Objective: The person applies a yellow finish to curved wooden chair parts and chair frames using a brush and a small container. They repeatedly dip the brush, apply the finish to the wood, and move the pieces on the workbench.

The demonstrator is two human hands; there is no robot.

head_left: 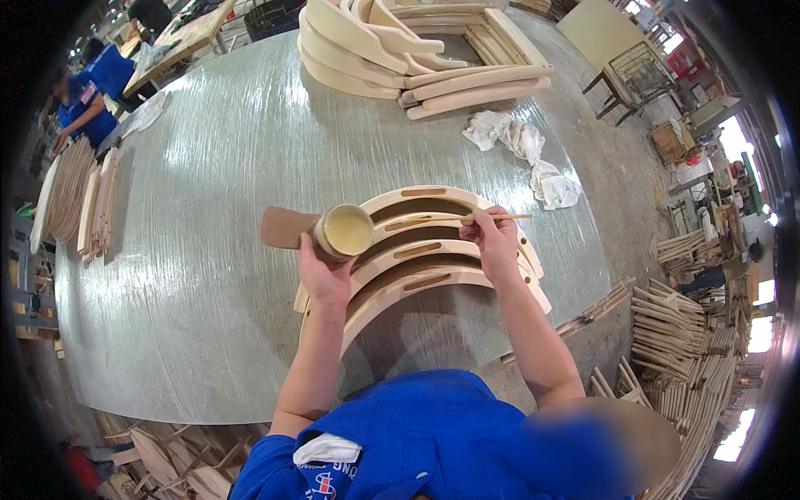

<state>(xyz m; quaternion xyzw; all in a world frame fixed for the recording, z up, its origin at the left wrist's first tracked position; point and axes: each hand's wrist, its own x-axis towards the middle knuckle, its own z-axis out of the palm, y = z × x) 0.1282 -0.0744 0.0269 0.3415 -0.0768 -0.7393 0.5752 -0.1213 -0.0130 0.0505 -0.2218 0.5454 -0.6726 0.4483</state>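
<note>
My left hand (326, 282) is wrapped round a cup (348, 231) of pale yellow, glue-like liquid. A flat brown piece with a rounded end (282, 228) juts out to the left of the cup; whether it is fixed to the cup I cannot tell. Pinched in my right hand (495, 243) is a thin wooden stick (515, 217), its left end over a slot in one of the curved parts. Several pale curved wooden parts (402, 259) lie side by side under both hands, each with a long slot cut in its edge.
Wrapped in clear film, the large table (192, 308) carries stacked curved wooden parts (358, 62) at the back. White crumpled cloths (508, 137) lie right of them. Slats (71, 196) stand at the left edge, near another person (83, 108). Wooden pieces (667, 329) are piled on the right.
</note>
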